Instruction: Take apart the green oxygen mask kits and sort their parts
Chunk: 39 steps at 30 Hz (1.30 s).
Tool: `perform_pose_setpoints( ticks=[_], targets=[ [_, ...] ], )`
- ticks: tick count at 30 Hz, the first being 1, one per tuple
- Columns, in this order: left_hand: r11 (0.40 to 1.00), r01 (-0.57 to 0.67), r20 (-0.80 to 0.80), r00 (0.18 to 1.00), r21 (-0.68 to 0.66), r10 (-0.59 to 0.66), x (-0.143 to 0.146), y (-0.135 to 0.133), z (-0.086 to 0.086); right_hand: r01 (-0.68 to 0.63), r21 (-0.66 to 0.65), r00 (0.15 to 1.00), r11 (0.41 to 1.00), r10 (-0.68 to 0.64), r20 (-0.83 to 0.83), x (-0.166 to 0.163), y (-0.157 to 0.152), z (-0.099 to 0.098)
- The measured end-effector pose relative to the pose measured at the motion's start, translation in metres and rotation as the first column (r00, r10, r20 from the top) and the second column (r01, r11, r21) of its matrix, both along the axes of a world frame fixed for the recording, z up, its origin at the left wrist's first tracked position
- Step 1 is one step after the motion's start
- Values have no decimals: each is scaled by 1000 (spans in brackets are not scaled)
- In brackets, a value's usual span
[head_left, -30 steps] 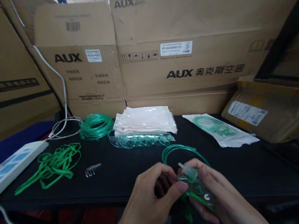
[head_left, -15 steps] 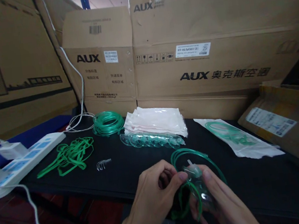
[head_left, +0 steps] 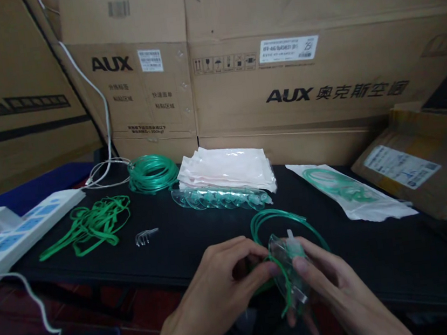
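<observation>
A clear, green-tinted oxygen mask (head_left: pixel 283 280) with a pale connector is held near the table's front edge. My right hand (head_left: pixel 322 275) is closed round its right side, thumb by the connector. My left hand (head_left: pixel 236 274) pinches a green elastic strap (head_left: pixel 286 276) at the mask's left edge; the strap's end dangles in front of the mask. Just behind my hands, a loop of green tubing (head_left: pixel 270 214) lies on the table. Whether that tubing joins the mask is hidden.
Behind are a row of clear masks (head_left: pixel 219 198), white pouches (head_left: pixel 226 170) and coiled green tubing (head_left: pixel 153 173). Leftward lie green straps (head_left: pixel 96 224), small metal strips (head_left: pixel 146 235) and a power strip (head_left: pixel 31 226). Rightward are a packed pouch (head_left: pixel 348 190) and a cardboard box (head_left: pixel 422 165).
The mask has turned in my right hand, whose thumb is now on its front. My left hand still pinches the strap, its end now hanging loose. The camera view has tipped down.
</observation>
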State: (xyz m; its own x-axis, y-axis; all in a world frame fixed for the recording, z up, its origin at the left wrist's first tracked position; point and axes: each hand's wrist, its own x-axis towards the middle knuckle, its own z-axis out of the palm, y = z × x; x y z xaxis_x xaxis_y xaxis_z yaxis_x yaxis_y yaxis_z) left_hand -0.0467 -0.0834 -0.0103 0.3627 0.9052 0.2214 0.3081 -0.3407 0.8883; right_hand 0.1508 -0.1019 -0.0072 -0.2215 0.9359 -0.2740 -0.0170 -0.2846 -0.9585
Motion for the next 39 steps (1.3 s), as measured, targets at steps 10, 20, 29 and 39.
perform_pose_setpoints(
  ticks=[10, 20, 29, 39],
  targets=[
    [994, 92, -94, 992, 64, -85, -5, -7, 4, -126, 38, 992, 991, 127, -26, -2, 3, -10],
    [979, 84, -249, 968, 186, -36, -18, -3, 10, -99, 39, 995, 994, 99, 10, 4, 5, -4],
    [979, -4, -285, 957, 206, 64, -32, 6, 8, -16, 30, 1000, 999, 15, 20, 16, 4, 0],
    [978, 98, -248, 967, 184, -51, -16, 2, 3, -156, 30, 988, 987, 156, 11, 7, 6, -17]
  ],
)
